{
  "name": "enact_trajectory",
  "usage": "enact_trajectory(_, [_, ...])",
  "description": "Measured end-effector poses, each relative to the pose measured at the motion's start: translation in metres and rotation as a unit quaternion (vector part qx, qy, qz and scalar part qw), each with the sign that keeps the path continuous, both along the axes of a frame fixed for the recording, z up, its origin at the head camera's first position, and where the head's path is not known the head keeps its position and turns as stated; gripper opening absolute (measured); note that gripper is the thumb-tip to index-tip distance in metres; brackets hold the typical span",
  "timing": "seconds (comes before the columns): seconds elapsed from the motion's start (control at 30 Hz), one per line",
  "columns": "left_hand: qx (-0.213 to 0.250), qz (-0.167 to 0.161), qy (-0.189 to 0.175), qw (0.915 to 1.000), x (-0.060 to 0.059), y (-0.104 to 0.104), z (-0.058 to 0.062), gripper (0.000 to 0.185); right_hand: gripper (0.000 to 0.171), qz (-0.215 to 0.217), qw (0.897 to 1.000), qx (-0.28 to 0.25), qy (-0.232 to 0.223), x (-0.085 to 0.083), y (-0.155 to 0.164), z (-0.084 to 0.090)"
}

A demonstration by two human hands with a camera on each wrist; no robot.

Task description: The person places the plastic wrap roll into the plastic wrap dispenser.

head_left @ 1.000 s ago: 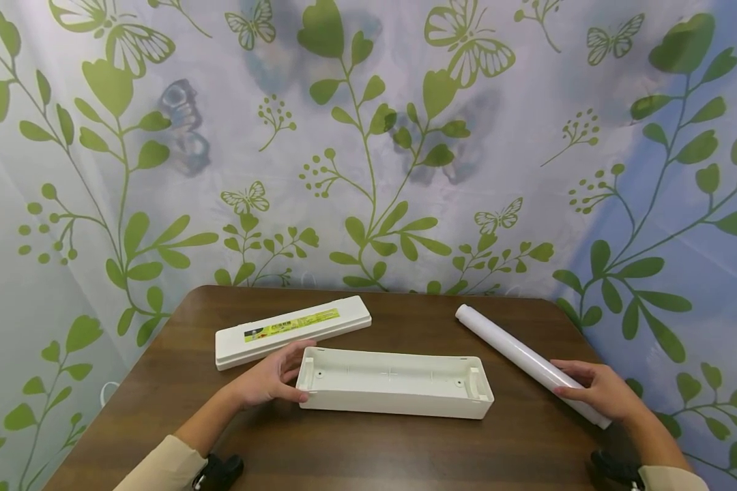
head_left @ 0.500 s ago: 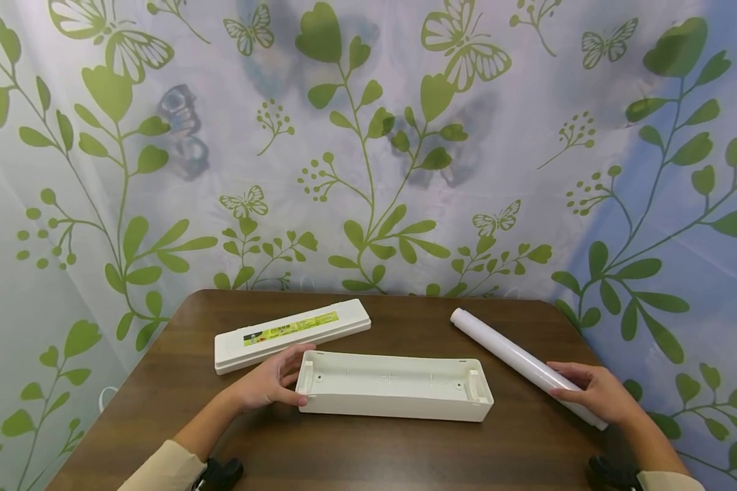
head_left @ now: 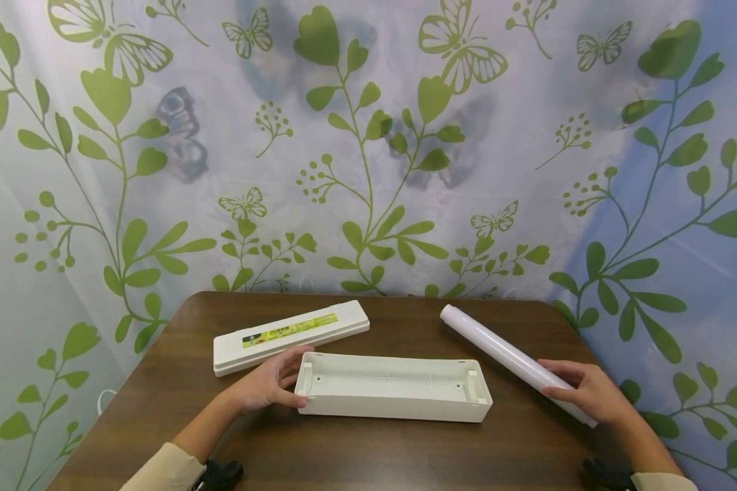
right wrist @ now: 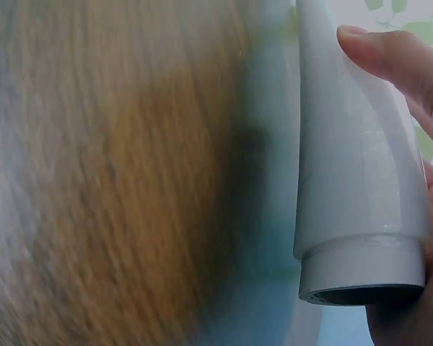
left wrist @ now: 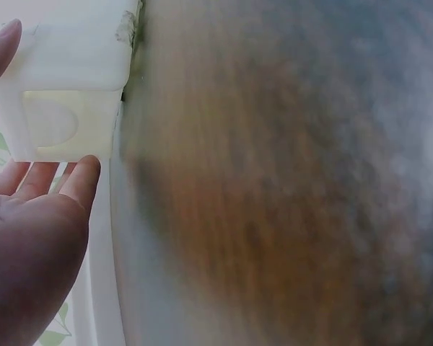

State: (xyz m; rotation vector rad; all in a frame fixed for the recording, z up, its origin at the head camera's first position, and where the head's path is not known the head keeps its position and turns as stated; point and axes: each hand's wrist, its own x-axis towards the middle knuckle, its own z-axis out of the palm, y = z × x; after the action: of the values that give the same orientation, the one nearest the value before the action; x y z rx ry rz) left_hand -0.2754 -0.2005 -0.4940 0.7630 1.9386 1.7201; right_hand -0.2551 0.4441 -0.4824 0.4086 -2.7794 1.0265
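Observation:
An open white plastic box (head_left: 393, 389) lies lengthwise on the brown table (head_left: 344, 450), hollow side up. My left hand (head_left: 295, 377) grips its left end, thumb at the front wall and fingers over the back. In the left wrist view that end of the box (left wrist: 65, 94) sits between my thumb (left wrist: 83, 173) and my fingers. My right hand (head_left: 549, 378) holds the near end of a white roll (head_left: 503, 351) that points away to the left. The right wrist view shows the roll (right wrist: 353, 166) with my thumb (right wrist: 390, 58) curled over it.
A white lid with a yellow-green label (head_left: 291, 336) lies flat behind the box at the left. A leaf-and-butterfly curtain (head_left: 368, 170) hangs right behind the table's far edge. A black band shows at each wrist.
The roll's far end has swung a little to the left, and my right hand has shifted left with it. My left hand and the box have stayed in place.

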Motion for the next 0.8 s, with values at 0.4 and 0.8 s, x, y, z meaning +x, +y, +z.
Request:
enact_trajectory(0.4, [-0.003,-0.004,0.006,1.0,0.0,0.0,0.001,0.098,0.048,0.025,0.999,-0.026,0.025,0.0,-0.022,0.009])
enact_trajectory(0.8, [-0.005,-0.005,0.009,0.9999,0.001,-0.001,0.001,0.097,0.048,0.044,0.998,-0.032,0.024,-0.006,-0.039,0.028])
